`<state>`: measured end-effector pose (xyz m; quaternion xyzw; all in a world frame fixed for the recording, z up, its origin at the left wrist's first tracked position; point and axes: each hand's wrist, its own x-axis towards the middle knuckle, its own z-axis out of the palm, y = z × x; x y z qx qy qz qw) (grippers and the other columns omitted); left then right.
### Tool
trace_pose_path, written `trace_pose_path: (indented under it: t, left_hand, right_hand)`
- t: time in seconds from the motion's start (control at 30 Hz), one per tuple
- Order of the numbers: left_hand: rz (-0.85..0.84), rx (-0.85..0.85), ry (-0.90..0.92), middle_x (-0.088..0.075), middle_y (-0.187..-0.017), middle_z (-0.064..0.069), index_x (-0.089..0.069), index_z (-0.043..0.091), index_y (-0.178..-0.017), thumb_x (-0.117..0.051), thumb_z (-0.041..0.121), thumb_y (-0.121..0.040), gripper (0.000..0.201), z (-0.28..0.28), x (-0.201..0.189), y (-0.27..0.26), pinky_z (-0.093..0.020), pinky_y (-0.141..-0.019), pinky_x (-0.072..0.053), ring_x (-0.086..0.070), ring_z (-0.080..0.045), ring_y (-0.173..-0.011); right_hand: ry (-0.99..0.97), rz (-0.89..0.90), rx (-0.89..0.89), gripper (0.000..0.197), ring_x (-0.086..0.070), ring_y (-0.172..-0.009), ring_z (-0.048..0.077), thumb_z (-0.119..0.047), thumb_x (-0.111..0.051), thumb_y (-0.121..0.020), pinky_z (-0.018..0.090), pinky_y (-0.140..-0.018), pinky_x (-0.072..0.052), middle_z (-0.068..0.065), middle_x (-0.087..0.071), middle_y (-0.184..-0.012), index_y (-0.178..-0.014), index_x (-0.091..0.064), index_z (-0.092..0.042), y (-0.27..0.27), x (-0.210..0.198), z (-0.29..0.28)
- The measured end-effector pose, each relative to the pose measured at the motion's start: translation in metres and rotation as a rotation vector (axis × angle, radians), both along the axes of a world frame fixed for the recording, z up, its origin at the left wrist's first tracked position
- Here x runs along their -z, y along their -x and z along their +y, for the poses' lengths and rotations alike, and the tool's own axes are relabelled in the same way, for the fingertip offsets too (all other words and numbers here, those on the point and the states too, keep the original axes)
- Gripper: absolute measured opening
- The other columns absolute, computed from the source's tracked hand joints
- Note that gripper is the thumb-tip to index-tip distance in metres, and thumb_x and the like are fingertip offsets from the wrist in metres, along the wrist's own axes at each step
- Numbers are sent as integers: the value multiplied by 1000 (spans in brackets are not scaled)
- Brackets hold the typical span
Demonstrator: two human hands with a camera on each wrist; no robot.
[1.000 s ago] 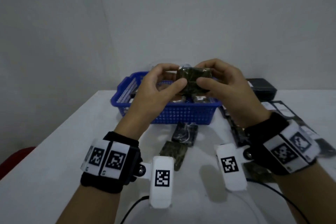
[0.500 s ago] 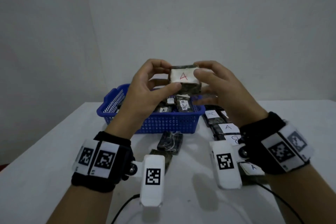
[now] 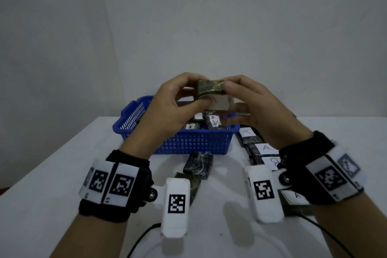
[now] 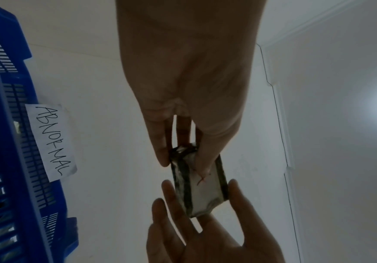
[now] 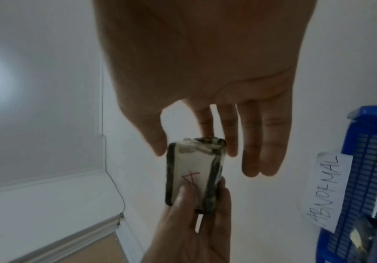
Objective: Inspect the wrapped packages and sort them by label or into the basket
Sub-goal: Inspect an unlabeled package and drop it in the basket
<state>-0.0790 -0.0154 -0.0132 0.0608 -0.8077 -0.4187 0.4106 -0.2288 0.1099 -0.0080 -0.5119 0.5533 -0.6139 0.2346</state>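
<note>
I hold a small wrapped package in the air above the blue basket. It has a dark mottled wrap and a white label with a red A. My left hand pinches one end, its thumb on the label. At the other end my right hand grips it between thumb and fingers. Both wrist views show the package between the two hands. Several labelled packages lie inside the basket.
A paper tag reading ABNORMAL hangs on the basket's far wall. A row of packages labelled A lies on the white table right of the basket. Two dark packages lie in front of it. Cables trail near the table's front edge.
The package has turned in my hands: half a second ago its white A label faced me, now the dark edge is on top and the label tips downward.
</note>
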Motion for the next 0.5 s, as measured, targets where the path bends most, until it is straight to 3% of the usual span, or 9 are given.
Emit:
trace_pose_path:
  t: [0.07,0.2,0.3,0.43,0.5]
  left_hand:
    - [17,46,-9,-68,-114,2,-65,20,-112,-72,5,-88,30,0,0,0,-30,-87,-58,-66,-13,-110]
    - [-40,49,62,-62,-127,-3,-63,20,-122,-74,5,-87,39,2,1,1,-38,-95,-57,-62,-19,-119]
    - [-53,113,6,-62,-129,0,-56,23,-131,-68,3,-89,48,3,0,-2,-32,-93,-56,-63,-15,-118]
    - [-11,111,-96,-68,-122,-3,-54,19,-132,-61,-3,-93,45,3,0,-3,-26,-85,-56,-68,-15,-109]
    - [13,47,-82,-68,-120,-2,-56,20,-127,-68,0,-90,44,1,1,-2,-28,-85,-58,-70,-15,-104]
  right_hand:
    - [-20,-52,16,22,-73,-83,31,-31,-59,-99,44,-77,-61,8,-73,-101,-109,-64,-12,1,-2,1]
    - [39,1,58,4,-68,-69,21,-13,-63,-96,41,-70,-61,6,-71,-84,-92,-64,-11,-1,1,-2]
    - [129,71,135,14,-66,-66,22,-5,-63,-95,35,-61,-58,12,-70,-82,-83,-60,-13,0,2,-4]
    - [115,-13,104,6,-72,-76,23,-6,-62,-97,41,-70,-62,9,-72,-90,-97,-58,-11,3,3,-4]
    - [73,-64,137,16,-74,-80,24,-14,-63,-97,40,-72,-63,10,-74,-102,-111,-56,-10,3,4,-5]
